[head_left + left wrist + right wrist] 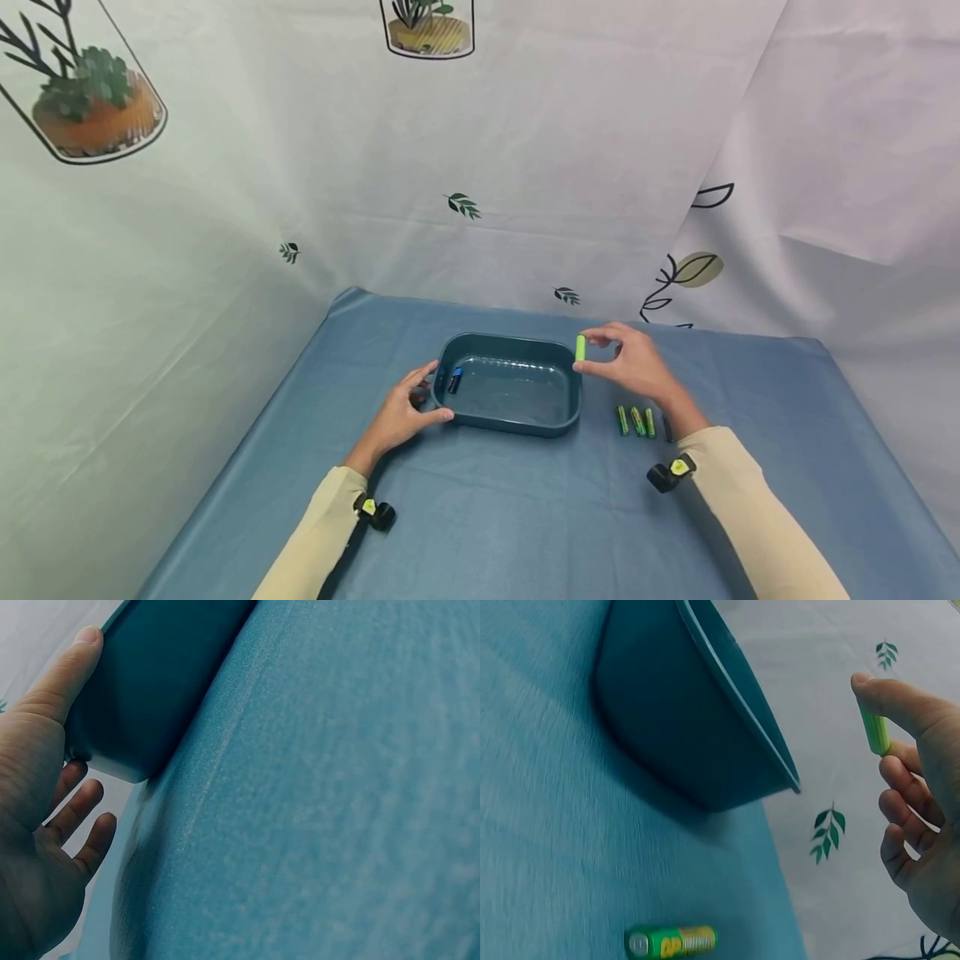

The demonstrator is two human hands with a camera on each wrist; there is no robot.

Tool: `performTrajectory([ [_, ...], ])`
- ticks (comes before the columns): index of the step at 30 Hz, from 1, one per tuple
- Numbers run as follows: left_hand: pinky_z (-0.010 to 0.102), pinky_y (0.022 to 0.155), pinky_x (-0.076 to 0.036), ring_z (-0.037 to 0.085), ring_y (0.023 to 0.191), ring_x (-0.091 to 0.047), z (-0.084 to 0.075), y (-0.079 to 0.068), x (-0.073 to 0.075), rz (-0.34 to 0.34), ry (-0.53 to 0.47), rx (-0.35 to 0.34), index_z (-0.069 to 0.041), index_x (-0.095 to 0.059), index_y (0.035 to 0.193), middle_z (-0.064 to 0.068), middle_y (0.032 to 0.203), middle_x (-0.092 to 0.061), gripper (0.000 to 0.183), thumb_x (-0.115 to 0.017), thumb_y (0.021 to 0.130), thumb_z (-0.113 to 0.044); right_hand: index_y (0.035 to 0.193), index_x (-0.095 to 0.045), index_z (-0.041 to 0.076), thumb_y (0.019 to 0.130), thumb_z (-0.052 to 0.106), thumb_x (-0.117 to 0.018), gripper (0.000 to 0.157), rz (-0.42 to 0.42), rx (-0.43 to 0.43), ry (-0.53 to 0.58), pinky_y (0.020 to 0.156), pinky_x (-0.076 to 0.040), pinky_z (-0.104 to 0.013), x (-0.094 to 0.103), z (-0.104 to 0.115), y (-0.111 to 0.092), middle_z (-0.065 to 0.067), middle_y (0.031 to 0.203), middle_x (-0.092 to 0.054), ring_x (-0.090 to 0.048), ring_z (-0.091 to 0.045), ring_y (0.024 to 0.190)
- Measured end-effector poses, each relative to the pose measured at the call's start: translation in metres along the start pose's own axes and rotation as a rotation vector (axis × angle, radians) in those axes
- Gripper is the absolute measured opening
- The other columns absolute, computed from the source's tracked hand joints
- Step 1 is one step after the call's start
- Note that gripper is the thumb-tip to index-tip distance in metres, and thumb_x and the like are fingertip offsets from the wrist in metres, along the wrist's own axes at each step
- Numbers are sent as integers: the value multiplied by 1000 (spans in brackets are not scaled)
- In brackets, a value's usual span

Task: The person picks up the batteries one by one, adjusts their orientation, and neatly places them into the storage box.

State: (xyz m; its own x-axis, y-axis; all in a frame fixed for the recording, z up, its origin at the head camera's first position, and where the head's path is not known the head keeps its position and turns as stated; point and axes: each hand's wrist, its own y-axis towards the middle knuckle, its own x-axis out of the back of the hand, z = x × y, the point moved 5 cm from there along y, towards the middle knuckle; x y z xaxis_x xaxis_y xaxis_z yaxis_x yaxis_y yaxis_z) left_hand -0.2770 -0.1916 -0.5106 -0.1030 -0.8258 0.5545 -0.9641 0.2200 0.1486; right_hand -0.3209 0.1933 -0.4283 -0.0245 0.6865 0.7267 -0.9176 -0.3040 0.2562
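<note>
A dark teal rectangular dish [504,427] stands on the table, with a blue-and-black battery [455,381] lying in its left end. My left hand [399,418] rests against the dish's near left corner, its thumb straight along the outer wall and its other fingers loosely spread. My right hand [633,362] pinches a light green battery [581,348] upright between thumb and fingertips, at the dish's right rim. In the right wrist view, this battery [875,731] appears apart from the dish wall. Under the right forearm, a green battery [622,420] lies beside two similar ones.
A dark battery [669,428] lies beside the green ones, partly hidden by the right wrist. Blue cloth [480,517] covers the table. Behind it hangs a pale curtain [525,167] printed with plants.
</note>
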Motion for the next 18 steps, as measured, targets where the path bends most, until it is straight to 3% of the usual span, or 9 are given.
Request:
performTrajectory([
  [18,56,99,-48,33,123,-57,0,0,1,-3,2,2,-25,-39,159,11,155,-44,94,-88,81,-42,127,-73,15,80,41,-88,56,38,11,36,80,-49,-43,-29,23,25,-5,111,-67,-60,-24,103],
])
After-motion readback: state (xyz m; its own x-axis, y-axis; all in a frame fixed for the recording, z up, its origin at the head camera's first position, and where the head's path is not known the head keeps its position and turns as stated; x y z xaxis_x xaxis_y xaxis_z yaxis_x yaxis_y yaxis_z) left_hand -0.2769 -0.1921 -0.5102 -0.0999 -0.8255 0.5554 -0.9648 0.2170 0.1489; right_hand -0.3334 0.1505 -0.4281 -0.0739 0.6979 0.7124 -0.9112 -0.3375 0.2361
